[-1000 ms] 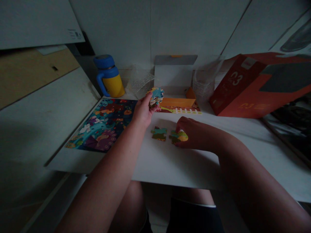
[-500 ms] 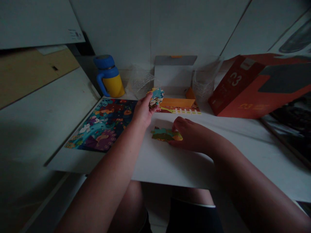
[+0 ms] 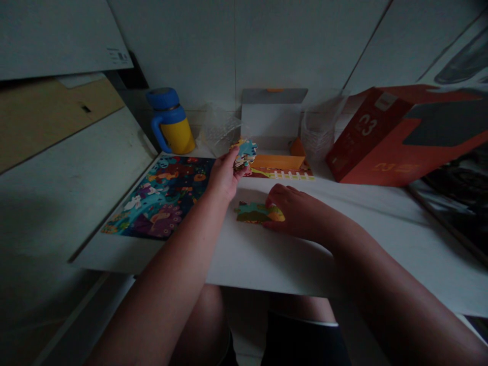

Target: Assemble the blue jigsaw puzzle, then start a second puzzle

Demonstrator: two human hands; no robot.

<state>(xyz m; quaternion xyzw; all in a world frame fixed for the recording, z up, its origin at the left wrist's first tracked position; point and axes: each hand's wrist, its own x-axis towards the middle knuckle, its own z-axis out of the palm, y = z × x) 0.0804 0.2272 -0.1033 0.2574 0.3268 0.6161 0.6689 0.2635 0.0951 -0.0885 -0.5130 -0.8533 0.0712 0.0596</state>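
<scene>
My left hand (image 3: 224, 175) is raised above the white table (image 3: 267, 254) and closed on a small stack of puzzle pieces (image 3: 244, 152). My right hand (image 3: 295, 211) rests on the table with its fingers curled down on a green and yellow puzzle piece (image 3: 275, 214). That piece lies pressed against a second green piece (image 3: 247, 212) just left of it. A finished colourful puzzle picture (image 3: 162, 195) lies flat to the left of both hands.
A blue and yellow bottle (image 3: 171, 124) stands at the back left. Behind the hands sit an open white and orange box (image 3: 275, 127), two clear plastic bags (image 3: 219, 129), and a big red carton (image 3: 404, 134) to the right. My knees show below the table edge.
My right hand slid the green and yellow piece leftward until it met the other green piece. The left hand stayed in place with its stack.
</scene>
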